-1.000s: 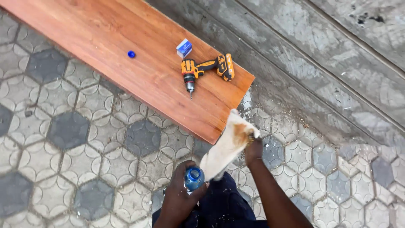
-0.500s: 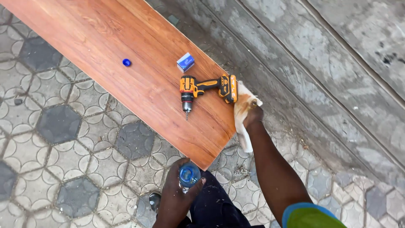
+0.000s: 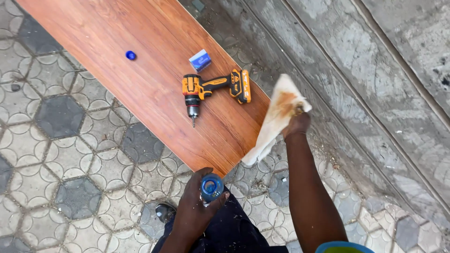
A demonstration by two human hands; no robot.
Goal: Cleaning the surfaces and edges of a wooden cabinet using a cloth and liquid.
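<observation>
My right hand (image 3: 298, 124) grips a white cloth (image 3: 274, 119) with a brown stain, held just off the near right corner of a long reddish-brown wooden board (image 3: 140, 70). The cloth hangs down past the board's edge. My left hand (image 3: 197, 206) holds an open blue-tinted plastic bottle (image 3: 211, 186) upright, close to my body below the board's near end. On the board lie an orange-and-black cordless drill (image 3: 211, 89), a small blue-and-white box (image 3: 200, 60) and a blue bottle cap (image 3: 131, 55).
The board rests on grey hexagon paving (image 3: 70, 154). A worn concrete strip with grooves (image 3: 356, 75) runs along the right. My dark trousers (image 3: 234, 234) and a shoe (image 3: 165, 212) show at the bottom.
My right hand swung the cloth from near the bottle up to the board's corner by the drill, then lifted it off to the right. The left hand kept the bottle steady.
</observation>
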